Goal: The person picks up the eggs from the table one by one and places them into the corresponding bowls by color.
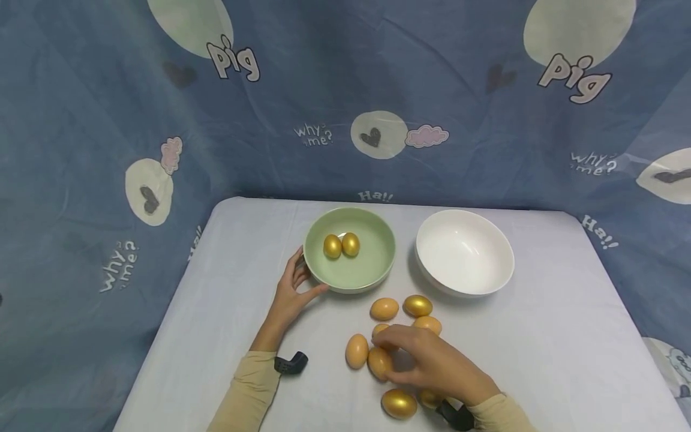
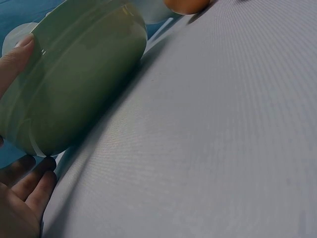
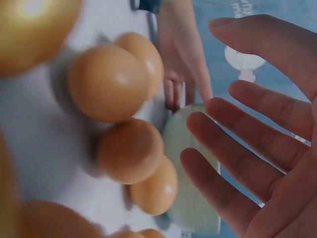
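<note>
My left hand (image 1: 288,298) holds the left side of a light green bowl (image 1: 372,267), its thumb at the near rim and the other fingers along the side. Two gold eggs (image 1: 341,245) lie inside that bowl. Over a loose cluster of eggs hovers my right hand (image 1: 434,363), fingers spread and nothing in its grasp. Nearest to it is a brown egg (image 1: 380,363), seen between thumb and fingers from above. Another brown egg (image 1: 357,351) lies just left, and a gold egg (image 1: 399,404) lies nearer. The right hand hides part of the cluster.
A white bowl (image 1: 464,252) stands right of the green one. Between the bowls and the right hand lie a brown egg (image 1: 384,309) and a gold egg (image 1: 418,306). A white cloth covers the table (image 1: 567,336), with a blue printed curtain (image 1: 302,72) behind.
</note>
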`<control>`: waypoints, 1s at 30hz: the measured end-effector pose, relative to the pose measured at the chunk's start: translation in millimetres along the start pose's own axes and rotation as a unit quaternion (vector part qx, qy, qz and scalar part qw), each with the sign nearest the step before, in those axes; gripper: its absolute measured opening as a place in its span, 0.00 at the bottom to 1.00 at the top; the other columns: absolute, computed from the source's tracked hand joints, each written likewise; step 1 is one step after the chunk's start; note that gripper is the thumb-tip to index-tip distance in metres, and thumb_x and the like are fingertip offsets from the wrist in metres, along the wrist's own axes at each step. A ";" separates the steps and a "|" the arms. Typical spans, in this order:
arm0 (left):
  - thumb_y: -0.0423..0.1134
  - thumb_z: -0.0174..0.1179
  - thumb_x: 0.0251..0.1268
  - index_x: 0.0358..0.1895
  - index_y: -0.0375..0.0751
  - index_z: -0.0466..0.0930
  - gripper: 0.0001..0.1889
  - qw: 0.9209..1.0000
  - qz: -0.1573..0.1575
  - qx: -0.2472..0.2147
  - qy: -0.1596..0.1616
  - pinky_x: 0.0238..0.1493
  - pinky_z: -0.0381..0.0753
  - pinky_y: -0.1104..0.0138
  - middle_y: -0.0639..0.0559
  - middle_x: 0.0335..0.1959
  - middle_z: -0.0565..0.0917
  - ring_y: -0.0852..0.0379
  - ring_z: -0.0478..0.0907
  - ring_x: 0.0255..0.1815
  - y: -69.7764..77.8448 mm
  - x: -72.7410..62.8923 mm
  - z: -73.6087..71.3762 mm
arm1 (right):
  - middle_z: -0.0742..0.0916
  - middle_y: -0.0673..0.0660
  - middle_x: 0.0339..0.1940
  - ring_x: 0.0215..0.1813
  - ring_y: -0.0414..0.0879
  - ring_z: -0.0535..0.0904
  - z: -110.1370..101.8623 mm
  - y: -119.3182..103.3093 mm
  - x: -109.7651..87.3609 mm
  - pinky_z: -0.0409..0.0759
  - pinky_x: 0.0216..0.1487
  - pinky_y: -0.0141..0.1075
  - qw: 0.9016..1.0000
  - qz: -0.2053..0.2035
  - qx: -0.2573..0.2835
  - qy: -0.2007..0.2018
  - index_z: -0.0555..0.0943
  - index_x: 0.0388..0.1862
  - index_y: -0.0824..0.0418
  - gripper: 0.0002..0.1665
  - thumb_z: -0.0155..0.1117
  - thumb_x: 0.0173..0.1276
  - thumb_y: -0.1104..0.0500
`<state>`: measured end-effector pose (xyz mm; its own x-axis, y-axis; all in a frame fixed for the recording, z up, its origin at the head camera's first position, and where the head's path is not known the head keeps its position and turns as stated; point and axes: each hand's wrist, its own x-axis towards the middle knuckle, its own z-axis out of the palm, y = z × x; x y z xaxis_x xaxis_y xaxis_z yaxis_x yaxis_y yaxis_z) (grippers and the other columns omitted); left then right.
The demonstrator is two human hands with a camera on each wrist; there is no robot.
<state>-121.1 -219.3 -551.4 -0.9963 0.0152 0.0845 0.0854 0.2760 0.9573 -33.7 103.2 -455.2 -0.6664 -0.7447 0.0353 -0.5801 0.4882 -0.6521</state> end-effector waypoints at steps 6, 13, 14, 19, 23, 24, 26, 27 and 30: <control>0.40 0.79 0.56 0.84 0.57 0.49 0.56 1.000 0.003 -0.005 -0.002 0.79 0.72 0.60 0.47 0.82 0.62 0.46 0.69 0.77 -0.2 0.0 0.2 | 0.88 0.42 0.50 0.51 0.36 0.84 13.6 -0.4 -17.2 0.87 0.55 0.32 0.999 -0.031 -0.034 0.012 0.84 0.55 0.53 0.26 0.81 0.59 0.51; 0.38 0.79 0.56 0.84 0.57 0.49 0.57 1.000 0.004 -0.010 -0.004 0.79 0.73 0.58 0.47 0.82 0.63 0.45 0.70 0.76 -1.0 -0.7 -0.8 | 0.87 0.38 0.44 0.43 0.30 0.81 27.4 -1.9 -30.7 0.84 0.46 0.24 1.000 -0.016 -0.016 0.000 0.85 0.54 0.48 0.20 0.77 0.63 0.51; 0.37 0.79 0.56 0.84 0.56 0.49 0.57 1.000 0.004 -0.013 -0.004 0.79 0.73 0.58 0.46 0.81 0.63 0.45 0.70 0.76 -1.0 -0.7 -0.8 | 0.87 0.37 0.42 0.41 0.29 0.80 29.0 -2.2 -32.0 0.83 0.44 0.22 1.000 -0.009 -0.009 -0.005 0.84 0.53 0.46 0.18 0.76 0.64 0.51; 0.34 0.78 0.56 0.84 0.56 0.49 0.57 1.000 0.000 -0.021 -0.005 0.79 0.73 0.57 0.47 0.81 0.63 0.45 0.70 0.76 0.4 -0.5 0.0 | 0.82 0.32 0.36 0.35 0.25 0.74 35.2 -2.9 -36.4 0.79 0.38 0.19 0.999 0.015 0.010 -0.026 0.84 0.49 0.40 0.15 0.75 0.65 0.54; 0.31 0.77 0.57 0.84 0.53 0.48 0.57 1.000 -0.014 -0.018 -0.008 0.80 0.71 0.54 0.44 0.82 0.62 0.43 0.68 0.77 7.9 -1.4 0.8 | 0.84 0.31 0.39 0.38 0.24 0.76 38.1 -2.4 -38.9 0.82 0.41 0.20 0.999 0.020 0.001 -0.042 0.85 0.49 0.39 0.17 0.75 0.63 0.55; 0.31 0.77 0.57 0.84 0.52 0.48 0.57 1.000 -0.019 -0.016 -0.009 0.81 0.70 0.54 0.44 0.82 0.61 0.42 0.68 0.77 11.1 -1.9 0.8 | 0.84 0.31 0.39 0.38 0.24 0.76 38.4 -1.9 -39.6 0.82 0.41 0.21 0.999 0.021 -0.003 -0.045 0.85 0.48 0.39 0.17 0.76 0.62 0.55; 0.31 0.76 0.58 0.84 0.49 0.47 0.56 0.999 -0.027 -0.014 -0.012 0.82 0.69 0.52 0.43 0.82 0.61 0.41 0.67 0.78 20.8 -3.7 0.4 | 0.84 0.31 0.40 0.39 0.24 0.76 39.1 -1.0 -40.9 0.83 0.42 0.21 0.998 0.021 -0.010 -0.050 0.85 0.47 0.38 0.18 0.77 0.60 0.56; 0.32 0.76 0.58 0.84 0.48 0.47 0.55 0.999 -0.030 -0.013 -0.014 0.82 0.68 0.52 0.42 0.82 0.60 0.40 0.66 0.78 25.0 -4.5 0.1 | 0.84 0.31 0.40 0.40 0.24 0.76 39.2 -0.5 -41.5 0.83 0.42 0.22 0.998 0.020 -0.014 -0.052 0.85 0.47 0.38 0.19 0.77 0.59 0.56; 0.33 0.76 0.59 0.85 0.46 0.46 0.56 0.999 -0.026 -0.011 -0.017 0.82 0.68 0.50 0.40 0.83 0.60 0.39 0.66 0.78 35.2 -7.5 -0.3 | 0.84 0.32 0.41 0.41 0.24 0.77 39.7 0.7 -43.0 0.84 0.43 0.23 0.998 0.017 -0.024 -0.049 0.85 0.47 0.38 0.20 0.78 0.58 0.55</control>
<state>-110.6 -209.9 -518.2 -0.9991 0.0332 0.0254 0.0331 0.2552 0.9663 13.2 117.5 -487.3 -0.6380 -0.7675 -0.0624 -0.5816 0.5333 -0.6143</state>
